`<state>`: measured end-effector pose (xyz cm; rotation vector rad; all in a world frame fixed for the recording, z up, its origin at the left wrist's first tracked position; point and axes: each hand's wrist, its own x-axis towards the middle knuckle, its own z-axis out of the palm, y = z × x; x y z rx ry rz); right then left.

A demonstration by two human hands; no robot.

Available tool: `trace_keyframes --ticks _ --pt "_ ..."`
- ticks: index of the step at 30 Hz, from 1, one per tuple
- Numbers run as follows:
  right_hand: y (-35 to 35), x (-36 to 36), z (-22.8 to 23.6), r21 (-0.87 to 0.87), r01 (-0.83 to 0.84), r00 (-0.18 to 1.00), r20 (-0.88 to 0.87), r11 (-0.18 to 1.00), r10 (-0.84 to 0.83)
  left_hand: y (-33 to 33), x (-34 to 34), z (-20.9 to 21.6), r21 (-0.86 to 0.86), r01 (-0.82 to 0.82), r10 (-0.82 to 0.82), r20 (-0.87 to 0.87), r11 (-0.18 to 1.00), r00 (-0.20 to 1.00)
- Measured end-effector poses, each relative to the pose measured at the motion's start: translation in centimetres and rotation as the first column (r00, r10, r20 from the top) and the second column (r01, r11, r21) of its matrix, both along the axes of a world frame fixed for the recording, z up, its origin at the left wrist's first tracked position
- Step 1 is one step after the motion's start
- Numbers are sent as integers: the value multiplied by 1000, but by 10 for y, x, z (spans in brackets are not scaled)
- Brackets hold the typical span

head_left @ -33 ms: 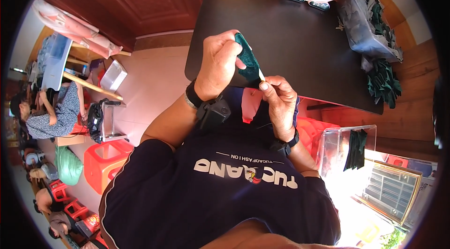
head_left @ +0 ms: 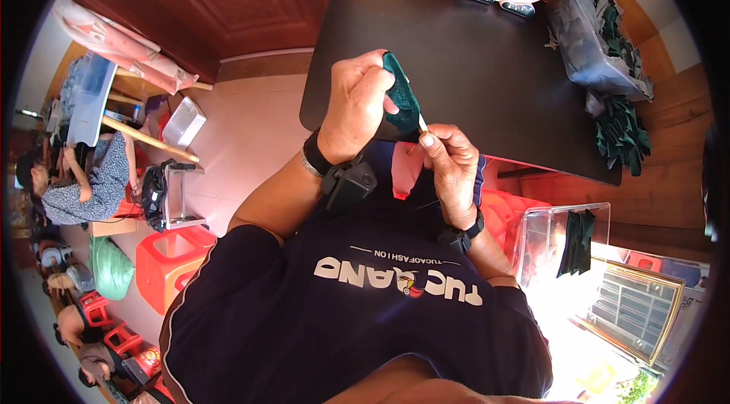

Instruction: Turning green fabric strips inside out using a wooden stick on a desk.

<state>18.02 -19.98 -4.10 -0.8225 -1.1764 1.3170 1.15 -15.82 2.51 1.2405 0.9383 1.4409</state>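
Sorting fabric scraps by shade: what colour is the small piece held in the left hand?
Dark teal green small fabric piece, seen best in the head view.

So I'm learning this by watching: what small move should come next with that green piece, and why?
Probably push the thin stick further into the green fabric piece. The right hand pinches the stick at the piece's lower edge, and the left hand grips the piece above it.

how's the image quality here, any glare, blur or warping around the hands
Head view: the fisheye bends the black table edges and darkens the round rim; sunlight blows out the lower right near the clear plastic bin; the left hand, right hand and the dark green fabric piece sit at centre, evenly lit and fairly sharp.
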Motion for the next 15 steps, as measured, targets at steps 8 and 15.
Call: trace_keyframes --ticks 8,15 --pt "2 4 13 -342 -446 891 -251 827 377 7 -11 -8 -65 -4 7 47 998 999" --pt "22 60 26 79 17 755 652 997 -65 36 -53 -3 -41 -20 30 251 999 968"
